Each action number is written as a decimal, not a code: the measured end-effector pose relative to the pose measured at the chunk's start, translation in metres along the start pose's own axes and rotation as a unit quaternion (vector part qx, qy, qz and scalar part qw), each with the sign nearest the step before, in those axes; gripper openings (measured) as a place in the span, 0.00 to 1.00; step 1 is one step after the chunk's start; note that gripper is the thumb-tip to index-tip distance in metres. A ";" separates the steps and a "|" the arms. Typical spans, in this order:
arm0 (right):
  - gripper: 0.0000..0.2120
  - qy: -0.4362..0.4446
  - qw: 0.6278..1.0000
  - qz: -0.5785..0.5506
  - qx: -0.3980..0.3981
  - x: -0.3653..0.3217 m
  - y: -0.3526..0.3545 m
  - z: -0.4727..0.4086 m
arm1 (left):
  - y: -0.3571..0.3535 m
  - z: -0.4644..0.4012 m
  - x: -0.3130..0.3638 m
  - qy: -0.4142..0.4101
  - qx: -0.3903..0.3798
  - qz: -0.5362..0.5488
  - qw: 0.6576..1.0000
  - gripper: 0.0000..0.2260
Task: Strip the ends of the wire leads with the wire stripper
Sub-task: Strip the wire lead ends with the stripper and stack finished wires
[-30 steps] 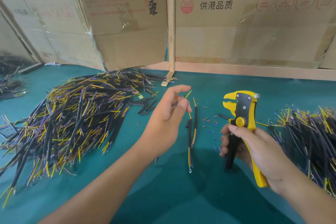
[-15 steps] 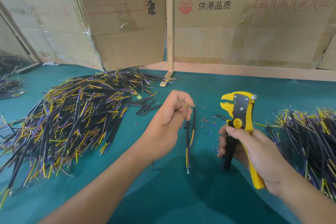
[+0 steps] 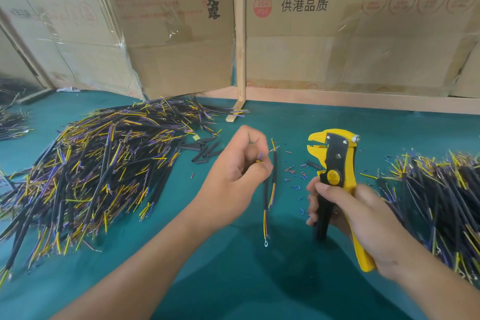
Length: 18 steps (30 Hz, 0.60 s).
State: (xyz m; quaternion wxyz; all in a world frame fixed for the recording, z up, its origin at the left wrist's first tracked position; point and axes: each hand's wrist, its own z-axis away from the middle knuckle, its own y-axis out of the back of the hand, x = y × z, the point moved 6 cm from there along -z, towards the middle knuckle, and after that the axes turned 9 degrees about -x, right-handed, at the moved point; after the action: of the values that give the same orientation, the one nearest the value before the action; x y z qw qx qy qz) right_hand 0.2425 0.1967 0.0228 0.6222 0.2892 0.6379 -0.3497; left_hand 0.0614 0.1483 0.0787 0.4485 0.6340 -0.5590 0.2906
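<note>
Your left grip (image 3: 235, 176) has curled shut around the wire lead (image 3: 270, 189), fingers no longer spread; your right grip (image 3: 345, 215) holds the wire stripper (image 3: 335, 161) upright beside it, above the bench (image 3: 233, 280). Likely readying another strip.

A teal-covered table (image 3: 233, 280) carries everything — a big heap of black, yellow and purple wire leads (image 3: 98, 171) at left, another heap (image 3: 436, 195) at right, loose black sleeve pieces (image 3: 205, 149) and tiny insulation scraps (image 3: 294, 176) between them — cardboard boxes (image 3: 350, 34) standing along its far edge
</note>
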 end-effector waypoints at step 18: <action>0.14 -0.094 0.961 -0.108 -0.236 -0.003 -0.039 0.019 | -0.005 0.000 -0.016 0.067 -0.071 -0.065 0.993 0.34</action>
State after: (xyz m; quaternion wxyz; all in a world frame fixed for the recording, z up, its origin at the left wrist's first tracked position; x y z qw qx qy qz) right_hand 0.2224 0.1587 0.0291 0.6888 0.0292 0.6681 -0.2800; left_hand 0.0632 0.1550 0.0633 0.5463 0.6151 -0.5045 0.2621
